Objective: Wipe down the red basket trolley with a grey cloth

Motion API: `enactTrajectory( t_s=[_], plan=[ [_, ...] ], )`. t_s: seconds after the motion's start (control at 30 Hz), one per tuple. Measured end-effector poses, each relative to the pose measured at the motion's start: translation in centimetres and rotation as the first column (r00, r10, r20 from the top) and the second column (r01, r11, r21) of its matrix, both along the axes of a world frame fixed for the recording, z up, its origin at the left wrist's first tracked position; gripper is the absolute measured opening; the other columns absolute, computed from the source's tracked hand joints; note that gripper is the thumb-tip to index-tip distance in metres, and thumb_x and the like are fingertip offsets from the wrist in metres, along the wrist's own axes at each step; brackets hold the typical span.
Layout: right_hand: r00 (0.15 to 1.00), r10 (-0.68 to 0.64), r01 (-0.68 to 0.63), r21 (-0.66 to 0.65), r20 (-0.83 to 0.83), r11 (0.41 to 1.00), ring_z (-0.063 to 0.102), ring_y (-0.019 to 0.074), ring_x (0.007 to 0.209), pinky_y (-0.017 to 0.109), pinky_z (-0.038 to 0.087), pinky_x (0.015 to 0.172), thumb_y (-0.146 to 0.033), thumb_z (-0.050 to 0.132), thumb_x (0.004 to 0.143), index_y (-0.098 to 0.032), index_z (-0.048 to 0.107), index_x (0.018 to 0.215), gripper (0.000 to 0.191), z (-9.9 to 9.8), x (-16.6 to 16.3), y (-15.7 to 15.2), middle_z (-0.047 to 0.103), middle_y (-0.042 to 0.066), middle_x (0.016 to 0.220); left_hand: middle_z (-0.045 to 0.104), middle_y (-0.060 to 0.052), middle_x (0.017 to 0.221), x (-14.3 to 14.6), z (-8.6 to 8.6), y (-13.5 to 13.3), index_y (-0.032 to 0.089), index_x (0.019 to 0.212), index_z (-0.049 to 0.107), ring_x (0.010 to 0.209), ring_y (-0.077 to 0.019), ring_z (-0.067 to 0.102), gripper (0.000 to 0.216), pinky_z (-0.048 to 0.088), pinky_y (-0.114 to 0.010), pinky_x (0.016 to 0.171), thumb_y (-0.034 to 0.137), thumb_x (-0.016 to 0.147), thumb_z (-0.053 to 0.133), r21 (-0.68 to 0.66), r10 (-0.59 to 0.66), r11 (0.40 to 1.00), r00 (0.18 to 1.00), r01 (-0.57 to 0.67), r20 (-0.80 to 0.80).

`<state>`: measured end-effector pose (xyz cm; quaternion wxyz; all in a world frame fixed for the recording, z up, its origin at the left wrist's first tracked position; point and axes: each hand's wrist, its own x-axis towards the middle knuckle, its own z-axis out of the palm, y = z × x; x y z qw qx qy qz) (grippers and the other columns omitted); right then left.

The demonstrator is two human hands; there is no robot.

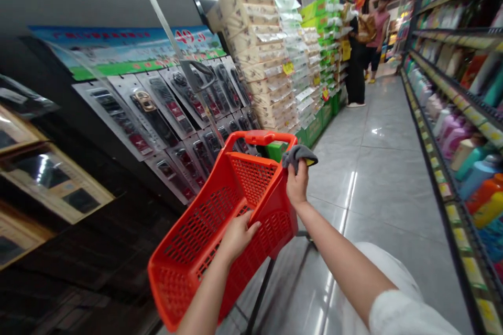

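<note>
A red plastic shopping cart point(188, 220) with a latticed basket stands tilted in view in front of me, and its basket holds nothing that I can see. My left hand point(238, 235) is closed over the near side rim, fingers inside the basket and thumb outside. At the handle end, my right hand point(297, 183) grips a grey cloth point(295, 157) with a yellow and black patch. The cloth lies against the corner of the red handle point(261, 137).
Belts in packaging point(157, 104) hang on the left wall near framed boxes point(58, 172). Stacked tissue packs point(259, 57) line the aisle. Bottles fill a long shelf point(451, 167) on the right. Two people point(357, 52) stand farther down the tiled floor point(353, 152).
</note>
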<state>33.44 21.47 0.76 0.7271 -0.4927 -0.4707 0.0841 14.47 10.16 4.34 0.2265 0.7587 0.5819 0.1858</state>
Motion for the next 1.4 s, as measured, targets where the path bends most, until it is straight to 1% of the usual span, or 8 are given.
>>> enactTrajectory(
  t_s=[0.1, 0.27, 0.53, 0.77, 0.97, 1.1, 1.2, 1.4],
  plan=[
    [0.937, -0.004, -0.003, 0.021, 0.350, 1.000, 0.038, 0.0296, 0.135, 0.054, 0.034, 0.109, -0.027, 0.045, 0.092, -0.019, 0.056, 0.127, 0.037, 1.2, 1.0, -0.6, 0.051, 0.015, 0.136, 0.073, -0.006, 0.097, -0.1, 0.0, 0.2, 0.018, 0.106, 0.067, 0.089, -0.0213, 0.066, 0.028, 0.047, -0.030, 0.082, 0.032, 0.086, 0.054, 0.008, 0.000, 1.000, 1.000, 0.000, -0.011],
    [0.627, 0.097, -0.210, 0.048, 0.773, 0.977, 0.037, 0.0271, 0.137, 0.055, 0.024, 0.116, -0.024, 0.055, 0.089, -0.025, 0.067, 0.110, 0.024, 1.9, 0.8, -3.7, 0.057, 0.007, 0.133, 0.070, -0.006, 0.090, -0.1, -0.1, 0.6, 0.016, 0.099, 0.067, 0.081, -0.0204, 0.063, 0.025, 0.045, -0.029, 0.076, 0.033, 0.084, 0.055, 0.033, 0.025, 0.999, 1.000, -0.024, -0.012],
    [0.739, -0.009, 0.003, 0.010, 0.674, 1.000, 0.034, 0.0319, 0.138, 0.061, 0.027, 0.112, -0.025, 0.052, 0.090, -0.017, 0.064, 0.118, 0.031, 3.0, 1.7, -1.8, 0.051, 0.016, 0.136, 0.068, -0.004, 0.084, -0.2, -0.1, 0.2, 0.016, 0.096, 0.067, 0.075, -0.0183, 0.061, 0.031, 0.041, -0.027, 0.068, 0.042, 0.085, 0.054, -0.032, -0.001, 0.999, 0.999, 0.002, 0.040],
    [0.478, 0.169, -0.290, -0.026, 0.862, 0.957, 0.042, 0.0267, 0.134, 0.054, 0.021, 0.118, -0.025, 0.055, 0.090, -0.023, 0.067, 0.114, 0.027, 2.0, 0.9, -5.3, 0.058, 0.008, 0.130, 0.068, -0.005, 0.084, -0.3, -0.2, 0.1, 0.012, 0.095, 0.066, 0.073, -0.0188, 0.059, 0.054, 0.044, -0.029, 0.070, 0.062, 0.084, 0.048, -0.027, 0.002, 1.000, 0.998, 0.000, 0.063],
    [0.604, 0.149, -0.179, -0.049, 0.783, 0.983, 0.035, 0.0315, 0.138, 0.063, 0.021, 0.115, -0.021, 0.053, 0.089, -0.020, 0.064, 0.120, 0.033, 1.4, 0.4, -5.7, 0.054, 0.012, 0.136, 0.073, -0.007, 0.099, -3.4, 1.3, -3.2, 0.019, 0.094, 0.074, 0.100, -0.0237, 0.062, 0.078, 0.042, -0.034, 0.097, 0.071, 0.088, 0.016, -0.250, 0.142, 0.964, 0.967, -0.087, 0.212],
    [0.465, 0.274, -0.431, -0.055, 0.842, 0.901, 0.041, 0.0281, 0.134, 0.055, 0.026, 0.116, -0.021, 0.057, 0.086, -0.022, 0.068, 0.111, 0.027, -0.5, -3.8, -9.0, 0.058, 0.009, 0.130, 0.074, -0.005, 0.092, -5.4, 0.3, -4.9, 0.018, 0.088, 0.074, 0.096, -0.0227, 0.062, 0.081, 0.041, -0.035, 0.098, 0.074, 0.086, 0.016, -0.359, 0.347, 0.905, 0.884, -0.228, 0.314],
    [0.383, 0.299, -0.510, -0.069, 0.874, 0.857, 0.047, 0.0258, 0.129, 0.053, 0.027, 0.117, -0.018, 0.058, 0.085, -0.024, 0.069, 0.109, 0.027, -0.4, -4.2, -9.3, 0.062, 0.008, 0.126, 0.072, -0.006, 0.081, -6.1, -0.9, -4.8, 0.015, 0.085, 0.072, 0.078, -0.0195, 0.062, 0.083, 0.047, -0.033, 0.084, 0.081, 0.081, 0.022, -0.504, 0.410, 0.850, 0.796, -0.155, 0.446],
    [0.643, 0.250, -0.302, -0.061, 0.724, 0.951, 0.029, 0.0289, 0.143, 0.063, 0.023, 0.115, -0.011, 0.050, 0.085, -0.019, 0.063, 0.120, 0.038, -0.5, -1.7, -6.8, 0.050, 0.012, 0.141, 0.068, -0.007, 0.070, -6.1, -1.1, -4.2, 0.013, 0.080, 0.070, 0.061, -0.0146, 0.058, 0.088, 0.044, -0.026, 0.064, 0.088, 0.073, 0.025, -0.698, 0.500, 0.714, 0.658, 0.055, 0.564]
  ],
)
